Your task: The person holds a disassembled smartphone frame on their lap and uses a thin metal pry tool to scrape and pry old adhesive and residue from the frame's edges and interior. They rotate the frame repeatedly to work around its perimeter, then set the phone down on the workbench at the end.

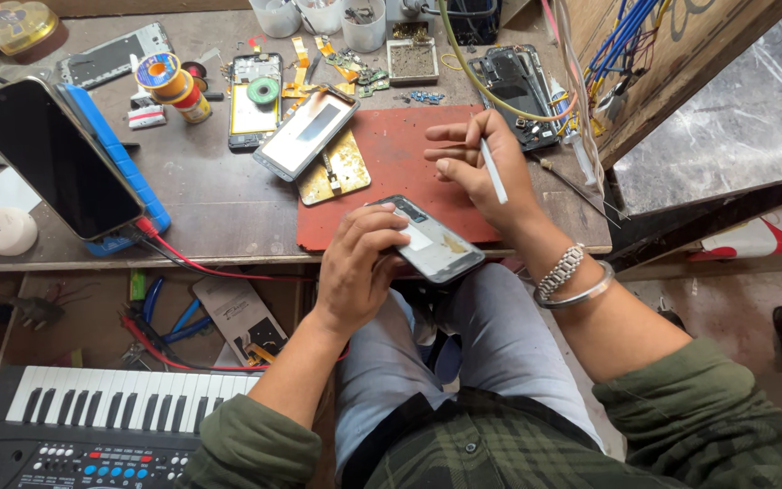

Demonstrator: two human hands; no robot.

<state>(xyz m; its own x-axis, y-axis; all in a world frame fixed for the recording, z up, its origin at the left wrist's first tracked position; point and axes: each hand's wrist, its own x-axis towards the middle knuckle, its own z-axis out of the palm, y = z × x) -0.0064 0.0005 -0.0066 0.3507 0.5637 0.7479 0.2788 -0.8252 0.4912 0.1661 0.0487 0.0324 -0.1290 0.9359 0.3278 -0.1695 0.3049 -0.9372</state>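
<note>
I wear a dark green shirt with a faint plaid of lighter lines, its fabric soft and slightly rumpled. Both sleeves are pushed up and bunched in thick folds at my elbows, leaving my forearms bare. My trousers are pale blue-grey, creased over the thighs. On the wrist of my right hand (pixel 484 167) sit two pieces of jewellery: a silver chain bracelet (pixel 561 270) of chunky, tightly set links, and just behind it a plain, smooth steel bangle (pixel 584 294), thin and round. My left hand (pixel 357 272) and its wrist carry nothing, no ring, no band.
</note>
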